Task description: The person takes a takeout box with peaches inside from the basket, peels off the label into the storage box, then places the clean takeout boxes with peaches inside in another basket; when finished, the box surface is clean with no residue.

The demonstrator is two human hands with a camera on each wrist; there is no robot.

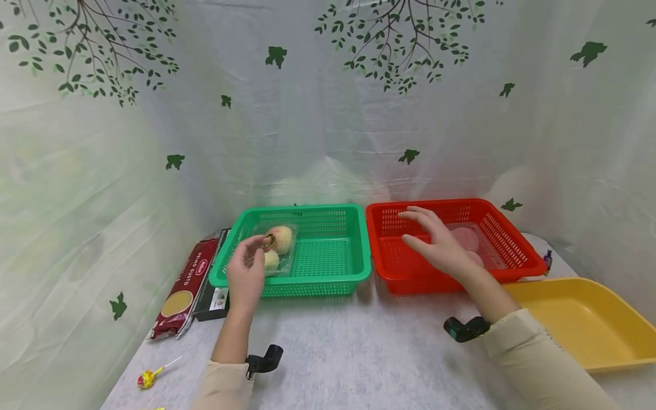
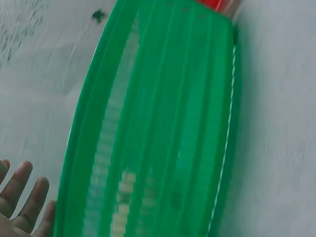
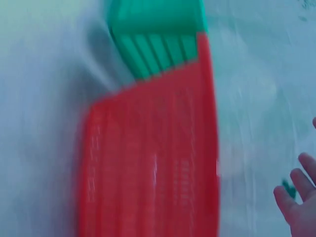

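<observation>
My left hand (image 1: pixel 246 279) hovers over the front left of a green basket (image 1: pixel 328 250), its fingers loosely bent and holding nothing. Behind the fingers, a clear pack of round yellow-and-pink items (image 1: pixel 281 239) lies in that basket, partly covered by the hand. To the right, a red basket (image 1: pixel 384 253) stands beside the green one. Over it my right hand (image 1: pixel 438 242) is raised with fingers spread and nothing in them. Round pink items (image 1: pixel 465 238) in a clear tray sit in the red basket, partly hidden by this hand. Both wrist views show parted fingers beside the baskets.
A yellow tray (image 1: pixel 584 319) stands at the right front. On the left lie a dark red packet (image 1: pixel 187 290), a black box (image 1: pixel 207 302) and a yellow-wrapped lollipop (image 1: pixel 147 378). A small purple object (image 1: pixel 548 259) is behind the red basket's right corner. A leaf-printed curtain (image 1: pixel 328 131) closes off the back.
</observation>
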